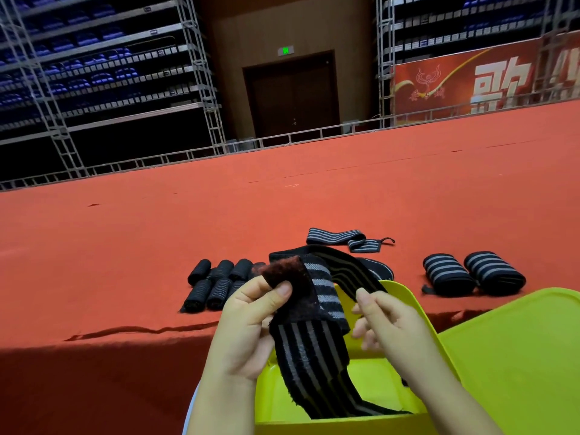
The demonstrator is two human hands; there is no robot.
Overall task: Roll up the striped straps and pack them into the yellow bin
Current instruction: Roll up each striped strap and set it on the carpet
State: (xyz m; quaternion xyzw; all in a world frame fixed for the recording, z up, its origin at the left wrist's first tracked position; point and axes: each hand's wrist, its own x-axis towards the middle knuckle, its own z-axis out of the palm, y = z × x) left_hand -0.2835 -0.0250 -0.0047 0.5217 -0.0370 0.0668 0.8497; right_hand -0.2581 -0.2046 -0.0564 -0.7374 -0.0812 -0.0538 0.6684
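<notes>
A black strap with grey stripes [309, 350] hangs unrolled over the open yellow bin [351, 420] at the bottom centre. My left hand [251, 321] pinches its fuzzy fastener end between thumb and fingers. My right hand [383, 321] pinches the strap's other run a little to the right. The strap's lower part trails down into the bin. Several rolled straps [216, 282] lie in a group on the red carpet to the left. Two larger rolls [474, 274] lie to the right. One flat unrolled strap [342, 240] lies farther back.
The bin's yellow lid [518, 356] lies at the right, next to the bin. The red carpeted stage [188, 230] ends in a step edge just in front of the rolls. Metal scaffolding, a dark door and a red banner stand far behind.
</notes>
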